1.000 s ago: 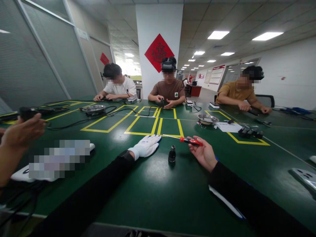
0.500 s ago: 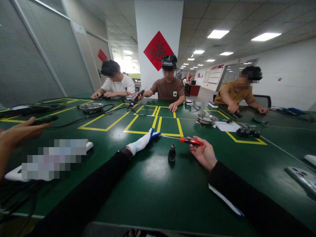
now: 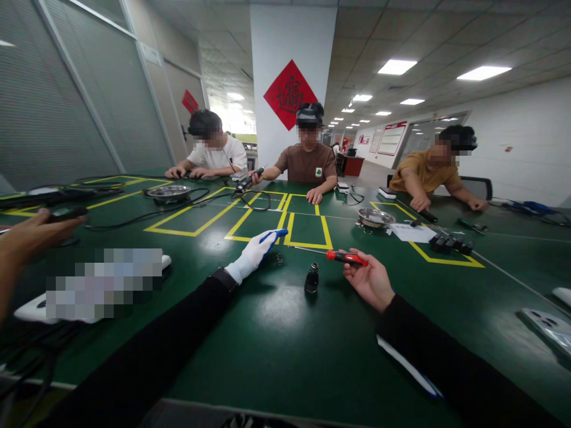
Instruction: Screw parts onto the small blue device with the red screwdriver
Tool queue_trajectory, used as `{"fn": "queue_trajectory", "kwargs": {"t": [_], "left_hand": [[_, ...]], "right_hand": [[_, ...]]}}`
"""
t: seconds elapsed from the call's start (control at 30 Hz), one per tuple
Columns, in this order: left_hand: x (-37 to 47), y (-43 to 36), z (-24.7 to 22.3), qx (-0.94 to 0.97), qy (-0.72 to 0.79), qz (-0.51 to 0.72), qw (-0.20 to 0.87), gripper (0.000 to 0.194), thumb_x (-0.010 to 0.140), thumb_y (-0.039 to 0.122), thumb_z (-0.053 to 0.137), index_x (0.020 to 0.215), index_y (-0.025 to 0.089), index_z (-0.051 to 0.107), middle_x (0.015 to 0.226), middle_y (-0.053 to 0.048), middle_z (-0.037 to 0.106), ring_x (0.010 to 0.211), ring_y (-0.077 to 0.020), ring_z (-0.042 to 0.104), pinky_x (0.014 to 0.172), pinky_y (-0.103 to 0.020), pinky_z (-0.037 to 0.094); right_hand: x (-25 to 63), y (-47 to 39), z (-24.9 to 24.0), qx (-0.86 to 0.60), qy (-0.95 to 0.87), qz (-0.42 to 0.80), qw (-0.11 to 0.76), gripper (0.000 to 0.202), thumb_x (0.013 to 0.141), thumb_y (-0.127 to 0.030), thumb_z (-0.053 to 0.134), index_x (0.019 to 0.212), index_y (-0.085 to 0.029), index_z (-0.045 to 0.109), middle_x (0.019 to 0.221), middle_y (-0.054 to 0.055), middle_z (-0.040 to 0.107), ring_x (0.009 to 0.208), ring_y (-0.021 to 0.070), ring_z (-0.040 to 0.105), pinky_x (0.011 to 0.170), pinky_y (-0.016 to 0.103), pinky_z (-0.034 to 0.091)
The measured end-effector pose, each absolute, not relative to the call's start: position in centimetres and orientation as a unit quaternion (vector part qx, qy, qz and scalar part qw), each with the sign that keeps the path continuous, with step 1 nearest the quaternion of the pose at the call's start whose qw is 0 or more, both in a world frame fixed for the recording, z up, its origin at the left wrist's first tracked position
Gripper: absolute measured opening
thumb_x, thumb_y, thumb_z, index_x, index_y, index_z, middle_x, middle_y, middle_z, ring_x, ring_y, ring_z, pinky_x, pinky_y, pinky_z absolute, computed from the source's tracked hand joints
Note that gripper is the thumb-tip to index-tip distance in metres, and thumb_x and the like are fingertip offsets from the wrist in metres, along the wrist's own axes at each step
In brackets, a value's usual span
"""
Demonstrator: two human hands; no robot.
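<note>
My right hand (image 3: pixel 369 279), bare, is wrapped around the red and black handle of a screwdriver (image 3: pixel 348 257). The thin metal shaft points left across the table. My left hand (image 3: pixel 255 252) wears a white glove with blue fingertips; its fingers stretch forward, close to the screwdriver's tip but apart from it. I cannot make out anything in them. Just below those fingers lie several tiny metal pieces (image 3: pixel 279 259), perhaps screws. A black tapered part with a metal top (image 3: pixel 311 279) stands upright between my hands.
Yellow tape outlines mark the green table (image 3: pixel 276 356). Metal bowls (image 3: pixel 376 217) (image 3: pixel 168 193), a paper sheet (image 3: pixel 413 232) and black parts (image 3: pixel 450 244) lie farther off. A phone (image 3: pixel 548 330) is at right. Three people sit opposite; another person's hand (image 3: pixel 35 229) reaches in at left.
My left fingers have drawn back from the screwdriver's tip, slightly left and up. My right hand keeps its grip on the screwdriver. The other person's hand at left has moved left a little.
</note>
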State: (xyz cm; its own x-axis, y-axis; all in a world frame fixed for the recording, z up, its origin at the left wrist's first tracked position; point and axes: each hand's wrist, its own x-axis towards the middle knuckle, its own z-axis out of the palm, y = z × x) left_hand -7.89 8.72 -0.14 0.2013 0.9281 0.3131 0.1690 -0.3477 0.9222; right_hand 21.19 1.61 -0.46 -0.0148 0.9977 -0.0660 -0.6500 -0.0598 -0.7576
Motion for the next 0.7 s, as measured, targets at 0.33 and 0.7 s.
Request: {"fn": "queue_trajectory", "kwargs": {"t": [0.33, 0.7], "left_hand": [[-5.9, 7.8, -0.8, 0.732, 0.456, 0.436, 0.257, 0.06, 0.09, 0.052, 0.025, 0.098, 0.012, 0.069, 0.105, -0.007, 0.071, 0.111, -0.0242, 0.058, 0.109, -0.037, 0.032], [-5.6, 6.3, 0.2, 0.736, 0.406, 0.454, 0.295, 0.06, 0.089, 0.053, 0.03, 0.078, 0.013, 0.073, 0.095, -0.008, 0.073, 0.1, -0.0229, 0.063, 0.105, -0.033, 0.037]], "right_hand": [[21.3, 1.8, -0.6, -0.309, -0.273, 0.661, 0.627, 0.013, 0.081, -0.018, 0.049, 0.092, -0.018, 0.057, 0.096, 0.01, 0.071, 0.055, 0.0141, 0.063, 0.052, 0.027, 0.051], [21.5, 1.8, -0.7, -0.31, -0.277, 0.653, 0.634, 0.014, 0.082, -0.019, 0.048, 0.094, -0.019, 0.056, 0.098, 0.01, 0.07, 0.057, 0.0134, 0.064, 0.053, 0.026, 0.052]]}}
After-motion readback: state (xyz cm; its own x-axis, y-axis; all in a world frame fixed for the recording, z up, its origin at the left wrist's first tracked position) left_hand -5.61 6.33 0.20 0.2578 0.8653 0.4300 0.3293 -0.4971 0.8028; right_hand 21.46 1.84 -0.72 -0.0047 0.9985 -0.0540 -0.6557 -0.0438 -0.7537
